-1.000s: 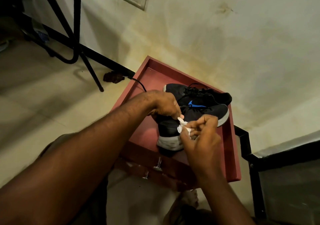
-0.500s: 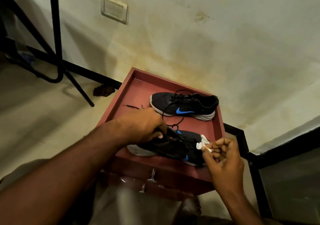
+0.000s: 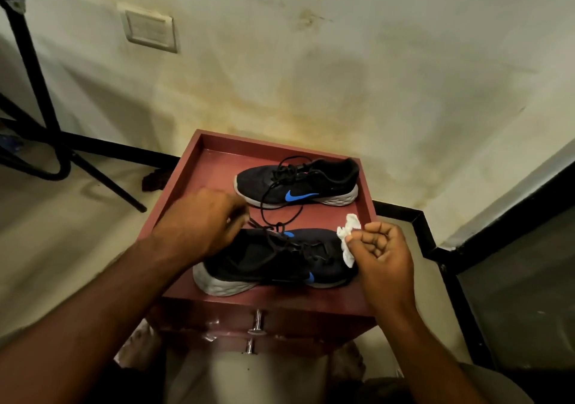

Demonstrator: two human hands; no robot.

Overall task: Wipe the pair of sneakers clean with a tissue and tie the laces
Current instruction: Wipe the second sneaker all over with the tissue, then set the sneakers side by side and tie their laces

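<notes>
Two black sneakers with blue logos and white soles lie on a red cabinet top (image 3: 214, 167). The far sneaker (image 3: 298, 185) points left, its laces loose. The near sneaker (image 3: 280, 263) points right along the front edge, laces also loose. My right hand (image 3: 382, 254) pinches a crumpled white tissue (image 3: 348, 238) right at the near sneaker's toe. My left hand (image 3: 202, 220) is blurred above that sneaker's heel opening, fingers curled close to a lace end; whether it holds the lace is unclear.
The cabinet has a raised rim and metal drawer handles (image 3: 256, 322) on its front. A black table frame (image 3: 31, 61) stands at the left, a black metal frame (image 3: 435, 248) at the right. A wall socket (image 3: 151, 28) and a small dark object (image 3: 152, 179) on the floor are behind.
The near sneaker, held up and against the tissue a second ago, now lies flat at the front. My left hand has come off its side and my right hand has drawn back to the toe.
</notes>
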